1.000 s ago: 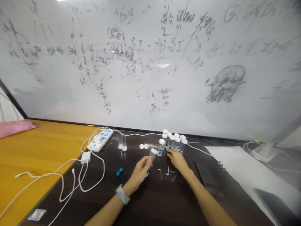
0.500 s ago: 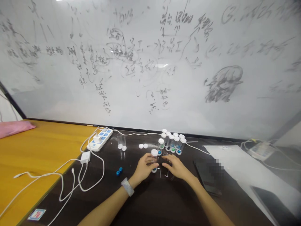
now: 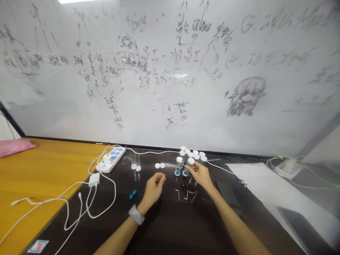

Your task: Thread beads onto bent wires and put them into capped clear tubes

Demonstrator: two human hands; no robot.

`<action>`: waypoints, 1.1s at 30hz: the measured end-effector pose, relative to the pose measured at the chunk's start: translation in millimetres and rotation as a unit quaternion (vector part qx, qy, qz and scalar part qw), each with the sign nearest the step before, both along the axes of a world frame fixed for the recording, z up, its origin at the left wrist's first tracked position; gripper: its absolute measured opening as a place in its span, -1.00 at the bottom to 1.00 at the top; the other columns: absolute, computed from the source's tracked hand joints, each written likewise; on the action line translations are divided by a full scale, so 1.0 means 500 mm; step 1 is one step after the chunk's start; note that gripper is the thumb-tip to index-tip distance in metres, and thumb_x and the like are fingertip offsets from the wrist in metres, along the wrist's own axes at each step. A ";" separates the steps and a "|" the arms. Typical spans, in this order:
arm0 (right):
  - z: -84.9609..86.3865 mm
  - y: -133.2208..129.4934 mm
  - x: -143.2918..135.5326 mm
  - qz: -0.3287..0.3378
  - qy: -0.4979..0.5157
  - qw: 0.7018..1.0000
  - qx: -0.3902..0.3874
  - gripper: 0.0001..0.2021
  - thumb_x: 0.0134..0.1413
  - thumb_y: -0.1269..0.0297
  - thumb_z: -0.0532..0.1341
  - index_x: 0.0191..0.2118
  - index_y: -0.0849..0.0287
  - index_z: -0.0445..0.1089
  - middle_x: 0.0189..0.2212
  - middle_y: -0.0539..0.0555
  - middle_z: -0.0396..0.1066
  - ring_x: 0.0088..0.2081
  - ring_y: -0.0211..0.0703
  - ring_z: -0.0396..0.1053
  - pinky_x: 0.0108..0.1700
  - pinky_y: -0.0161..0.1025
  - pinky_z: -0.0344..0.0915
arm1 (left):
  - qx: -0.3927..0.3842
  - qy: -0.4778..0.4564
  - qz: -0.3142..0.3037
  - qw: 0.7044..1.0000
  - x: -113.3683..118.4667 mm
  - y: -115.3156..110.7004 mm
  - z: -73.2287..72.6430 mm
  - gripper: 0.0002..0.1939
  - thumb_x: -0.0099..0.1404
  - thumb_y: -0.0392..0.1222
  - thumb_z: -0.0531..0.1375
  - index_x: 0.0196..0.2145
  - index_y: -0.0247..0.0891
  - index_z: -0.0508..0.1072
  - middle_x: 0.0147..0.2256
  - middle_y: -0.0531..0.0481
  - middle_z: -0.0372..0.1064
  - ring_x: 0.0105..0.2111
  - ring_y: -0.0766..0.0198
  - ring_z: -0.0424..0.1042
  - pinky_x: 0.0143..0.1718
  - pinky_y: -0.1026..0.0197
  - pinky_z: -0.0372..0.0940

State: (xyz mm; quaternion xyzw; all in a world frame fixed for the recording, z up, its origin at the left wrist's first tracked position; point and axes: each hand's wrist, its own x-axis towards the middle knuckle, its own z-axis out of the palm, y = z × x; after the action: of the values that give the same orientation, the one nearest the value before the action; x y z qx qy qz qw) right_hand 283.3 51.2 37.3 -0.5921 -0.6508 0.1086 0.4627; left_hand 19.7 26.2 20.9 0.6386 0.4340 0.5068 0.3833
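My right hand (image 3: 201, 174) grips a clear plastic vial (image 3: 185, 172) with a white cap; it looks upright on the dark table, with something blue at its bottom. Just left of it stands a similar capped vial (image 3: 177, 172), also with blue inside. Behind these, several more white-capped vials (image 3: 203, 159) are grouped near the whiteboard. My left hand (image 3: 154, 188) hovers over the table with nothing visible in it, its fingers loosely curled and a small gap at the thumb. To its left lie two small blue round parts (image 3: 133, 194). Thin L-shaped hex keys (image 3: 186, 195) lie between my forearms.
Two clear tubes (image 3: 137, 163) stand on the left, with two white caps (image 3: 159, 165) right of them. A power strip (image 3: 111, 160) and white cables (image 3: 114, 191) occupy the left side. A dark flat object (image 3: 227, 194), white paper (image 3: 255, 177) and a phone (image 3: 305, 226) lie right.
The vial that was in my left hand is now farther back and to the right, in my right hand. My left hand has drawn away to the left without it.
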 end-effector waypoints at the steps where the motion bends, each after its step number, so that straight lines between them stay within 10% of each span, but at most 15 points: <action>1: -0.007 0.010 0.005 -0.001 -0.014 1.000 -0.005 -0.62 0.12 -0.11 0.21 -0.36 0.16 0.41 -0.55 0.06 0.49 -0.47 -0.03 0.47 -0.38 -0.21 0.32 | -0.010 0.002 0.008 1.000 -0.018 0.005 -0.002 -0.72 0.32 0.04 0.18 -0.26 -0.22 0.53 -0.32 -0.12 0.55 -0.28 0.10 0.54 -0.22 0.12 0.40; 9: -0.054 0.036 0.007 0.004 -0.066 0.996 -0.061 -0.64 0.09 0.01 0.25 -0.18 0.23 0.49 -0.41 0.15 0.57 -0.38 0.03 0.53 -0.28 -0.16 0.36 | 0.007 0.082 0.030 0.996 -0.095 0.015 0.006 -0.67 0.31 0.07 0.17 -0.28 -0.23 0.59 -0.39 -0.10 0.56 -0.38 0.12 0.52 -0.30 0.16 0.36; 18: -0.052 -0.058 0.001 -0.070 0.007 0.997 0.029 -0.62 0.20 0.00 0.16 -0.10 0.20 0.47 -0.28 0.20 0.57 -0.33 0.00 0.51 -0.20 -0.12 0.41 | 0.060 0.247 0.101 0.962 -0.252 0.000 0.055 -0.70 0.34 -0.06 0.11 -0.17 -0.20 0.59 -0.17 -0.13 0.59 -0.16 0.03 0.53 -0.08 0.09 0.31; 22: -0.051 -0.086 -0.014 -0.048 -0.004 0.998 0.034 -0.66 0.24 0.03 0.12 -0.16 0.17 0.50 -0.29 0.17 0.57 -0.36 -0.02 0.49 -0.23 -0.14 0.40 | -0.001 0.360 0.095 0.928 -0.313 -0.043 0.038 -0.55 0.00 -0.01 0.41 -0.14 -0.20 0.59 -0.25 -0.12 0.56 -0.24 -0.01 0.51 -0.21 0.12 0.30; 29: -0.057 -0.082 -0.015 -0.049 0.005 0.998 0.030 -0.64 0.23 0.02 0.10 -0.20 0.18 0.52 -0.34 0.16 0.57 -0.36 -0.01 0.49 -0.25 -0.15 0.39 | -0.041 0.356 0.114 0.927 -0.293 -0.080 -0.028 -0.77 0.05 0.01 0.36 -0.36 -0.16 0.59 -0.41 -0.01 0.53 -0.43 0.12 0.46 -0.38 0.20 0.23; 33: -0.047 -0.081 0.011 -0.008 0.010 1.000 -0.014 -0.66 0.21 0.03 0.12 -0.22 0.16 0.52 -0.35 0.13 0.58 -0.35 -0.02 0.51 -0.25 -0.18 0.38 | -0.034 0.255 0.123 0.959 -0.283 -0.089 -0.015 -0.78 0.16 0.02 0.28 -0.37 -0.18 0.53 -0.42 -0.01 0.54 -0.42 0.13 0.50 -0.34 0.17 0.32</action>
State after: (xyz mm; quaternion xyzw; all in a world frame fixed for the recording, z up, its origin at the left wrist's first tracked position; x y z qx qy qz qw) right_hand 288.6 10.8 13.6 -0.6025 -0.6399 0.1205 0.4615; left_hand -121.6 -18.5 13.2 0.6745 0.6098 0.3556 0.2162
